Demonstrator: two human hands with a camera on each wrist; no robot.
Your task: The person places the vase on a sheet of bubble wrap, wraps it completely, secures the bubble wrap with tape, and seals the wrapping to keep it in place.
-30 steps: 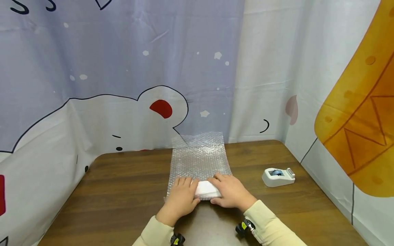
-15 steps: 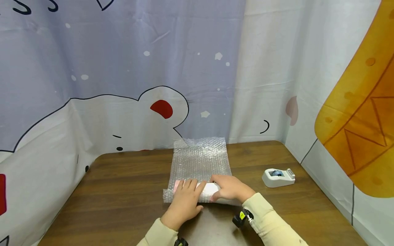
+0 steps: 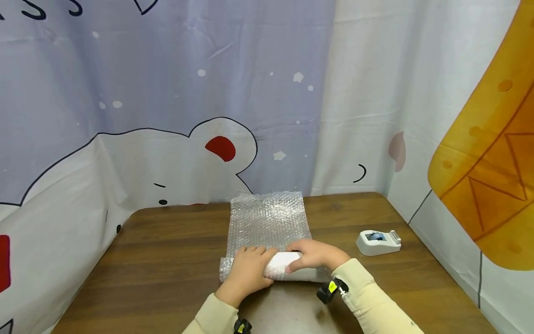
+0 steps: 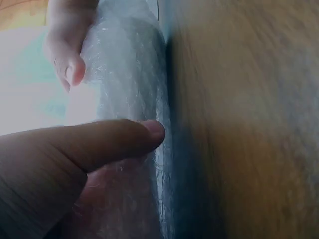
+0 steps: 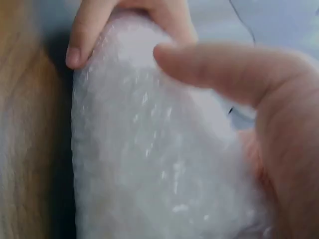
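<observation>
A sheet of bubble wrap point(image 3: 269, 222) lies lengthwise on the table, its near end rolled around a white object point(image 3: 282, 262) whose kind I cannot tell. My left hand point(image 3: 246, 273) grips the left part of the roll, fingers over the top and thumb on the near side. On the right part, my right hand point(image 3: 314, 255) holds the roll between thumb and fingers. The left wrist view shows the left thumb point(image 4: 109, 144) across the wrapped roll point(image 4: 129, 64). In the right wrist view the right thumb point(image 5: 219, 64) lies over the wrap point(image 5: 139, 149).
A white tape dispenser point(image 3: 378, 243) with a blue roll stands on the right of the wooden table point(image 3: 167, 260). Printed curtains point(image 3: 167, 93) hang behind and beside the table. The far end of the wrap reaches the table's back edge.
The near end of the bubble wrap has been rolled over the white object, and a pink part seen half a second ago is now hidden. The sheet's far end has come slightly nearer.
</observation>
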